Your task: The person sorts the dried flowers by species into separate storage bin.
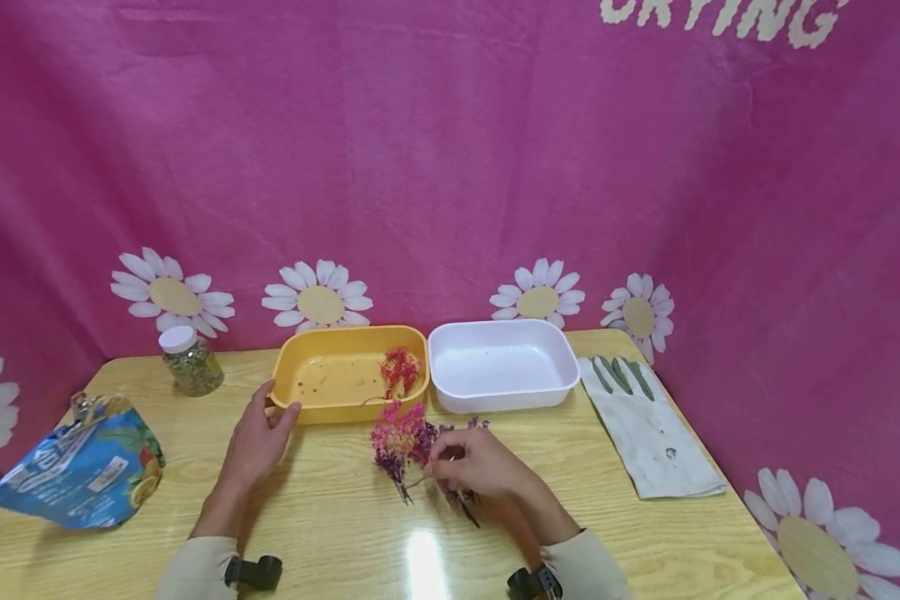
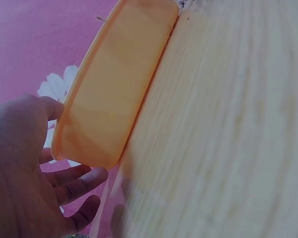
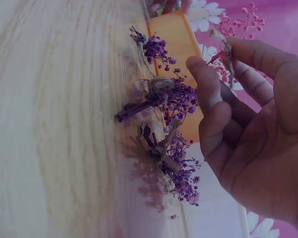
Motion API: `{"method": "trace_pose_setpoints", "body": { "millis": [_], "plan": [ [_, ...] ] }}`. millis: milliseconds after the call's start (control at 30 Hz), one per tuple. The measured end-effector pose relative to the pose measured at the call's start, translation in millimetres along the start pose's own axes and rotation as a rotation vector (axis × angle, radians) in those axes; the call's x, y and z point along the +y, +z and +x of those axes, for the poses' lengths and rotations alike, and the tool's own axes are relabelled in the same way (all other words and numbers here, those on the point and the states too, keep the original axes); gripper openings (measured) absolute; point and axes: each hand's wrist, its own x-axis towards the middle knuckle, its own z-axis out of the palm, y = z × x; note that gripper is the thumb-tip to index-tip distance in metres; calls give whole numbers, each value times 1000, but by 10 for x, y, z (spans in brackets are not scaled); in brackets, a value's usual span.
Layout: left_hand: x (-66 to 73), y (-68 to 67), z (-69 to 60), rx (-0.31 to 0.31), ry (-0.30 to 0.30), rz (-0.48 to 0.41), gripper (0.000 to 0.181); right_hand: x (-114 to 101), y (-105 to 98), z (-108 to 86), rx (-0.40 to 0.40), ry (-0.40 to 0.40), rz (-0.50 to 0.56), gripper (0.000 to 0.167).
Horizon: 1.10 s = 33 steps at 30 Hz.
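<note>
My right hand (image 1: pixel 476 462) pinches a small pink dried-flower bunch (image 3: pixel 241 24) by its short tied stem, between thumb and fingers. Beneath that hand, several purple dried-flower bunches (image 3: pixel 181 101) bound with twine lie on the table; in the head view it partly hides them. At the yellow tub's left front corner, my left hand (image 1: pixel 258 442) holds the tub (image 1: pixel 322 414), its thumb by the front wall and its fingers round the end. Inside the tub's right side lies a red dried-flower bunch (image 1: pixel 400 371), with small bits scattered on the floor.
A white tub (image 1: pixel 502 402) stands against the yellow one's right side. Further right, gloves (image 1: pixel 656 442) with green marks lie flat. On the left are a lidded jar (image 1: pixel 191 362) and a blue bag (image 1: pixel 90 471). Behind hangs a pink cloth (image 1: pixel 420 167) with daisies.
</note>
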Motion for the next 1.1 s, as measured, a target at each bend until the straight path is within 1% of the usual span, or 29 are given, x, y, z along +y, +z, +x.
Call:
{"method": "trace_pose_setpoints", "body": {
  "millis": [67,167,233,400,467,633,700,800,900,1100],
  "plan": [
    [0,-3,4,1,2,-2,75,-3,-13,0,-9,11,27,6],
    [-1,-4,9,0,2,-3,75,9,-20,8,-1,14,13,4],
    [-2,-4,8,-2,1,-1,76,25,-19,15,-2,23,26,5],
    [-3,-2,-3,-6,2,-1,75,53,-28,28,-22,78,134,26],
    [-2,-3,-9,-8,3,-4,75,60,-36,30,-14,91,112,30],
    [-3,0,-18,-10,0,-6,75,76,-48,29,12,99,-3,16],
    [-5,3,-18,-7,1,-5,75,81,-48,24,10,106,-11,14],
    [-6,6,-18,-2,5,-5,75,84,-39,14,8,116,-32,17],
    [-11,10,-11,1,13,-4,74,85,-25,2,3,117,-58,14],
    [-20,15,-6,4,27,-3,74,78,-2,-6,-2,120,-46,13]
  ]
}}
